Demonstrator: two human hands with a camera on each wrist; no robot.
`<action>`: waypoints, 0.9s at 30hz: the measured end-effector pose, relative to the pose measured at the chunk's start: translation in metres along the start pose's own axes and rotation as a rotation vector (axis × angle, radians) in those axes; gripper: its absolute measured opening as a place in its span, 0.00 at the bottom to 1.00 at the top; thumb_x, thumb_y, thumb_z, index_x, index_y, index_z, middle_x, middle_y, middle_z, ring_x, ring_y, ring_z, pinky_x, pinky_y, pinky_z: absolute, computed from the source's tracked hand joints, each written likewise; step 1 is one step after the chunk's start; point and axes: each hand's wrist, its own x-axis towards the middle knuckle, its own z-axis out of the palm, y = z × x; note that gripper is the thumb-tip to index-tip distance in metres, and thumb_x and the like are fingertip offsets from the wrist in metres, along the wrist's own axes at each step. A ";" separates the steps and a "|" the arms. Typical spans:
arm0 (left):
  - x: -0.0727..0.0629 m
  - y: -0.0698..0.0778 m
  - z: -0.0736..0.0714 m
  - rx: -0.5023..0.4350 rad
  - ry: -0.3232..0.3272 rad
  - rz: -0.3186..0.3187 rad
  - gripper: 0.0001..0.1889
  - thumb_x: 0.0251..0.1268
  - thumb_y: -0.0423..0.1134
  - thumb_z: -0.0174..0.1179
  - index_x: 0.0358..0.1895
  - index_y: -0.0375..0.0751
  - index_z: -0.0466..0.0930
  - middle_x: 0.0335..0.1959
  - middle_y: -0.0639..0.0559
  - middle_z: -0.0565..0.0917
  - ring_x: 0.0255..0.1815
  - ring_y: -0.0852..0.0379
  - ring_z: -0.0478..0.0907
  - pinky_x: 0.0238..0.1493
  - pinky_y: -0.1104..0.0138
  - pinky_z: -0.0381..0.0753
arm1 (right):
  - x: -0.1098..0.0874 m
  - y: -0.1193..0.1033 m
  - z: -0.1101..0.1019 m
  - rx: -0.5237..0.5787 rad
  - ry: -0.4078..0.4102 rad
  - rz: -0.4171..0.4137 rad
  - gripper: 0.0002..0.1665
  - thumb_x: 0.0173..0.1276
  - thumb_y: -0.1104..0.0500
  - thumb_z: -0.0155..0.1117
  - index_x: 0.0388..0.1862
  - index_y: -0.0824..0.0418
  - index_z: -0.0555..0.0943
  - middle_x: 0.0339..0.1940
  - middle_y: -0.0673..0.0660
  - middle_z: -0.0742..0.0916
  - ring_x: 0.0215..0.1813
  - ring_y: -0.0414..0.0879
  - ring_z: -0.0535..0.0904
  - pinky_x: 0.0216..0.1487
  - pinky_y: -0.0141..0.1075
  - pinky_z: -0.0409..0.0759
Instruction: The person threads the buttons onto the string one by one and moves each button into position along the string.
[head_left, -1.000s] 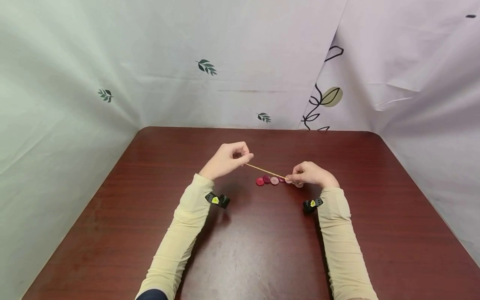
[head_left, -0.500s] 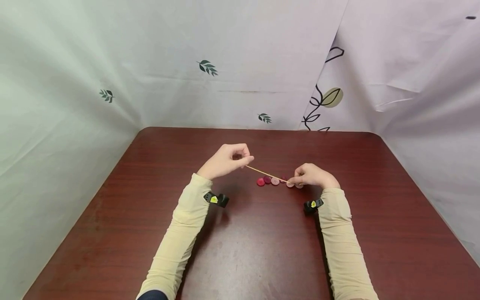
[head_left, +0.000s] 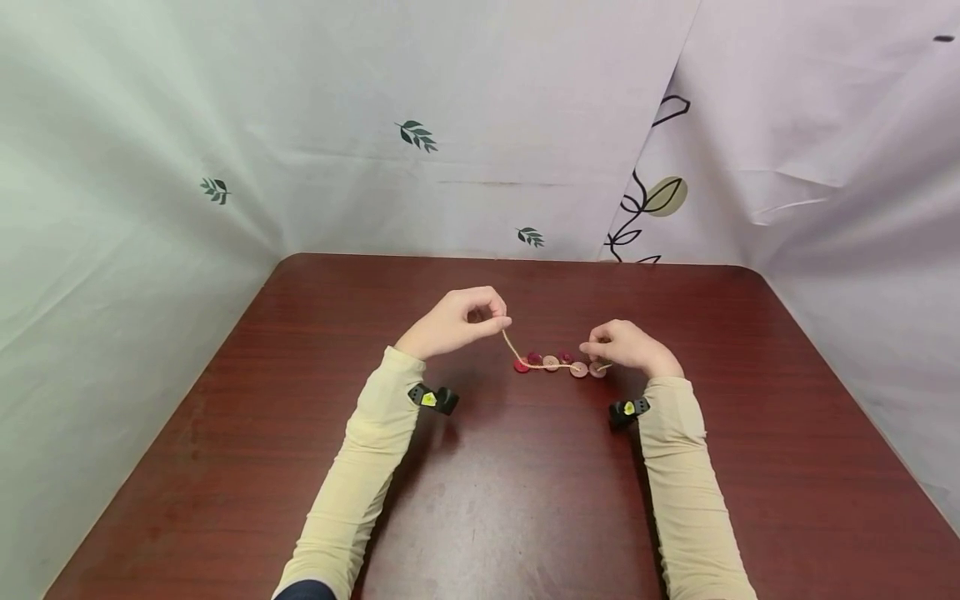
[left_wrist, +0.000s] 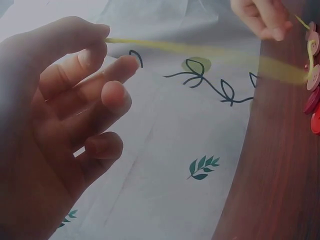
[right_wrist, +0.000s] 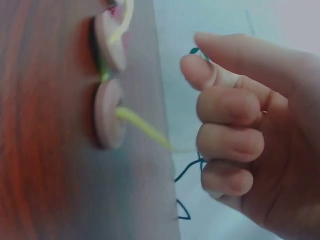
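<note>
My left hand (head_left: 453, 321), raised over the table, pinches one end of a thin yellow string (head_left: 512, 342) between thumb and forefinger; its other fingers are loosely bent in the left wrist view. The string sags to a row of buttons and passes through a pale pink button (head_left: 579, 370) and the end pale pink button (right_wrist: 110, 114). A red button (head_left: 521, 366), a dark red button (head_left: 534, 358) and more lie leftward in the row. Just above the row's right end, my right hand (head_left: 628, 346) has bent fingers, thumb and forefinger apart, gripping nothing visible. A short string tail points toward it.
The buttons lie on a dark red-brown wooden table (head_left: 480, 483). A pale cloth (head_left: 480, 108) with leaf prints hangs behind and at both sides. Black wrist cameras sit on the left strap (head_left: 435, 398) and right strap (head_left: 627, 411).
The string was taut between both hands; now it hangs slack over the buttons. My right thumb and forefinger have let go and lifted slightly. My left hand has barely moved.
</note>
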 end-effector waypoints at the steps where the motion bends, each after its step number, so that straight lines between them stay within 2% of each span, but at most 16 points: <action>1: 0.000 0.000 0.000 0.002 0.008 0.018 0.05 0.64 0.39 0.63 0.30 0.48 0.78 0.32 0.57 0.79 0.30 0.60 0.72 0.34 0.71 0.72 | 0.000 -0.002 -0.001 -0.005 0.031 -0.010 0.16 0.70 0.57 0.59 0.23 0.63 0.79 0.20 0.53 0.82 0.27 0.42 0.76 0.33 0.34 0.71; 5: 0.002 0.002 0.003 0.024 0.042 0.058 0.07 0.62 0.39 0.65 0.29 0.47 0.78 0.27 0.55 0.74 0.27 0.59 0.69 0.31 0.71 0.69 | 0.003 -0.014 -0.002 0.015 0.189 -0.071 0.14 0.71 0.53 0.59 0.30 0.61 0.81 0.26 0.57 0.83 0.30 0.45 0.72 0.36 0.35 0.71; 9: 0.003 0.003 0.008 0.052 0.063 0.071 0.07 0.61 0.40 0.66 0.28 0.47 0.78 0.21 0.55 0.67 0.24 0.60 0.64 0.30 0.71 0.64 | 0.001 -0.042 -0.003 0.237 0.262 -0.138 0.14 0.73 0.51 0.57 0.42 0.61 0.81 0.35 0.60 0.84 0.36 0.46 0.78 0.41 0.34 0.78; 12: 0.005 0.003 0.012 0.063 0.085 0.080 0.07 0.61 0.41 0.67 0.29 0.47 0.78 0.20 0.56 0.65 0.24 0.60 0.63 0.30 0.71 0.62 | -0.002 -0.068 -0.003 0.428 0.251 -0.233 0.16 0.74 0.53 0.55 0.51 0.63 0.79 0.45 0.62 0.85 0.45 0.43 0.81 0.47 0.37 0.80; 14: 0.005 0.003 0.014 0.057 0.106 0.091 0.07 0.61 0.40 0.67 0.29 0.46 0.79 0.21 0.55 0.65 0.24 0.60 0.63 0.30 0.70 0.61 | -0.003 -0.082 -0.002 0.504 0.209 -0.291 0.19 0.75 0.54 0.54 0.58 0.63 0.76 0.52 0.62 0.84 0.50 0.41 0.82 0.51 0.37 0.80; 16: 0.005 0.003 0.016 0.048 0.127 0.103 0.06 0.61 0.39 0.67 0.30 0.45 0.79 0.21 0.55 0.65 0.25 0.59 0.62 0.30 0.70 0.61 | -0.003 -0.092 0.001 0.548 0.143 -0.328 0.20 0.76 0.56 0.53 0.62 0.62 0.73 0.54 0.65 0.84 0.50 0.43 0.82 0.51 0.36 0.79; 18: 0.005 0.004 0.018 0.043 0.146 0.116 0.06 0.61 0.39 0.66 0.30 0.44 0.80 0.21 0.54 0.65 0.25 0.59 0.62 0.31 0.70 0.61 | -0.004 -0.097 0.003 0.554 0.071 -0.318 0.22 0.75 0.57 0.53 0.65 0.61 0.71 0.52 0.64 0.85 0.48 0.44 0.83 0.49 0.34 0.79; 21: 0.005 0.004 0.020 0.043 0.165 0.123 0.05 0.62 0.38 0.66 0.31 0.44 0.79 0.21 0.54 0.65 0.25 0.60 0.62 0.31 0.70 0.61 | -0.004 -0.099 0.005 0.542 0.021 -0.266 0.21 0.74 0.58 0.55 0.63 0.59 0.72 0.39 0.60 0.87 0.38 0.48 0.82 0.43 0.36 0.79; 24: 0.005 0.006 0.021 0.048 0.170 0.124 0.05 0.62 0.38 0.65 0.31 0.44 0.79 0.21 0.55 0.64 0.24 0.60 0.61 0.31 0.71 0.61 | -0.004 -0.098 0.005 0.502 0.041 -0.204 0.17 0.72 0.55 0.58 0.58 0.57 0.77 0.29 0.55 0.84 0.31 0.47 0.78 0.37 0.37 0.77; 27: 0.006 0.007 0.021 0.054 0.169 0.120 0.06 0.62 0.39 0.66 0.31 0.44 0.79 0.20 0.55 0.64 0.24 0.61 0.61 0.31 0.71 0.61 | -0.004 -0.096 0.004 0.450 0.075 -0.181 0.13 0.71 0.54 0.60 0.50 0.57 0.81 0.22 0.52 0.78 0.26 0.45 0.74 0.32 0.36 0.75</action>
